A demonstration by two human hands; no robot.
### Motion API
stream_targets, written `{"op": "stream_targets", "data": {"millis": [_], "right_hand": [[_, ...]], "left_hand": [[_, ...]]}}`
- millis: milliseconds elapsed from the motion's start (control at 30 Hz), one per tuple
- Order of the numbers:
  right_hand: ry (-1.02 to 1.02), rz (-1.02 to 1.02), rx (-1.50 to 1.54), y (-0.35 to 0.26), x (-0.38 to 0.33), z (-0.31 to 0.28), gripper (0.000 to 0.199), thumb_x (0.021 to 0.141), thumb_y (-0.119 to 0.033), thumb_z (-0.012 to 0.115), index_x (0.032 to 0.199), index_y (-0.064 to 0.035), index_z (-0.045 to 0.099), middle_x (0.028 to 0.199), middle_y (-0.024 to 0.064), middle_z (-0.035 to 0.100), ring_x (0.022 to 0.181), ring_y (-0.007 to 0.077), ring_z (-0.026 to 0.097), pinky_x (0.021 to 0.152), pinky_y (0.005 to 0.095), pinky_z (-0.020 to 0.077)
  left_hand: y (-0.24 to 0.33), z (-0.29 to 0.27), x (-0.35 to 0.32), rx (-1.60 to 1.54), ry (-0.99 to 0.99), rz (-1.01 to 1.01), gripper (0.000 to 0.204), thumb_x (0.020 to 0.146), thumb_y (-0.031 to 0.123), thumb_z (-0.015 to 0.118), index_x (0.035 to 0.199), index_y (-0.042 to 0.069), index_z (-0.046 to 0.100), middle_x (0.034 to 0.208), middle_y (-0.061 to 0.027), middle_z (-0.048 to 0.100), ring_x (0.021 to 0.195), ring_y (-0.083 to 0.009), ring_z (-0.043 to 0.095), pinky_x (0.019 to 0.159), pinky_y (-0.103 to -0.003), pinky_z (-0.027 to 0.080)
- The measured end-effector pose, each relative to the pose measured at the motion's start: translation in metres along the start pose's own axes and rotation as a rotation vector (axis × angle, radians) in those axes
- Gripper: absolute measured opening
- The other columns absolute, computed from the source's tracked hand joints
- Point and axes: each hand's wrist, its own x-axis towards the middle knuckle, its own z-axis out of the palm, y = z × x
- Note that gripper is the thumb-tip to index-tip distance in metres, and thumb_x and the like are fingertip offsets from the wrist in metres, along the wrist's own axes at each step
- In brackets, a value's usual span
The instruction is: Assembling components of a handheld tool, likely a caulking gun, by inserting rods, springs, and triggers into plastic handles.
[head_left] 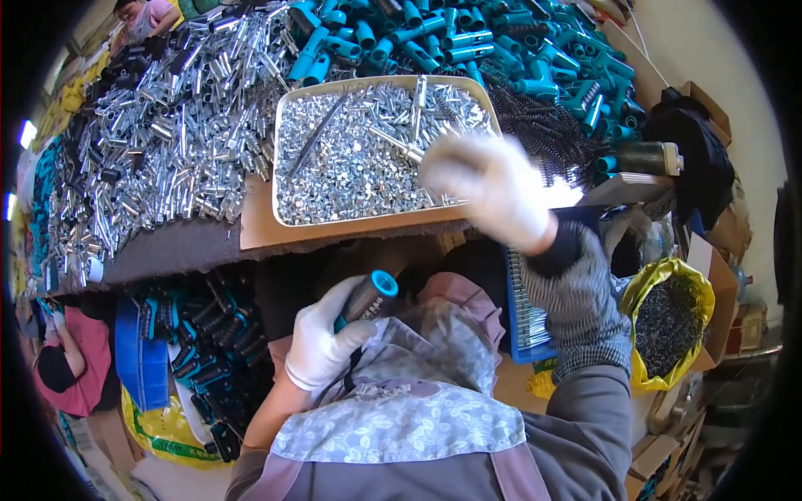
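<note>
In front of my lap, my left hand [326, 336], in a white glove, is wrapped round a black and teal tool handle [373, 294]. The handle tilts up, and its round open teal end faces away from me. My right hand [493, 179], also gloved in white, is smeared by motion above the right part of a cream tray [376, 219]. Many small shiny metal pieces [342, 175] lie in that tray, along with a thin dark rod [316, 134]. A slim metal rod [393, 144] points toward my right fingers; whether they hold it is unclear.
Metal tubes [184, 125] heap up left of the tray, teal plastic housings [468, 42] behind it, dark springs [543, 121] at its right. A yellow-rimmed sack [706, 288] stands at right, a blue crate [528, 346] below the table. Dark handles [221, 334] fill the lower left. Another person [79, 359] sits at left.
</note>
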Motion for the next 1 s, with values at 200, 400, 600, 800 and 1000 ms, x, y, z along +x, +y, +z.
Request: {"op": "stream_targets", "data": {"millis": [200,400,600,800,1000], "right_hand": [[-0.242,-0.019,-0.386,-0.050,-0.047,0.029,0.045,0.086,-0.054,0.066,0.093,-0.0098,0.064,0.067,0.0105,0.063,0.061,0.0318,0.066,0.054,0.0397,0.0502],[-0.526,0.027,-0.262,-0.041,-0.042,0.027,0.069,0.086,-0.062,0.063,0.124,-0.0037,0.060,0.089,0.0175,0.071,0.079,0.0378,0.070,0.067,0.0422,0.0554],[0.123,0.139,-0.981,0.101,0.048,-0.111,0.029,0.088,-0.015,0.066,0.116,-0.0079,0.071,0.110,0.0168,0.069,0.105,0.0358,0.066,0.092,0.0464,0.0526],[-0.293,0.336,-1.372,0.196,0.058,-0.146,0.040,0.081,-0.012,0.063,0.119,-0.0189,0.072,0.127,0.0108,0.063,0.126,0.0339,0.054,0.104,0.0464,0.0450],[0.277,-0.083,-1.003,0.156,0.043,-0.153,0.042,0.079,-0.003,0.062,0.120,-0.0032,0.065,0.121,0.0230,0.065,0.115,0.0363,0.062,0.099,0.0404,0.0491]], "left_hand": [[0.031,-0.007,0.025,0.267,-0.233,0.097,0.068,0.074,0.040,0.083,0.129,0.004,0.062,0.101,-0.0192,0.071,0.089,-0.0384,0.071,0.075,-0.041,0.056],[0.015,0.006,0.030,0.386,-0.184,0.297,0.064,0.075,0.037,0.083,0.128,0.006,0.063,0.099,-0.0171,0.071,0.085,-0.0371,0.071,0.072,-0.041,0.057],[0.024,-0.001,0.022,0.060,-0.058,0.103,0.072,0.079,0.047,0.080,0.131,0.002,0.060,0.106,-0.0215,0.071,0.099,-0.0388,0.072,0.083,-0.039,0.056],[0.012,-0.003,0.018,0.011,-0.096,0.016,0.078,0.082,0.057,0.076,0.134,0.002,0.058,0.108,-0.0207,0.071,0.101,-0.0372,0.072,0.086,-0.038,0.055],[0.010,-0.011,0.013,0.009,-0.075,0.076,0.078,0.084,0.058,0.074,0.133,0.001,0.058,0.105,-0.0215,0.070,0.099,-0.0367,0.072,0.084,-0.038,0.055]]}}
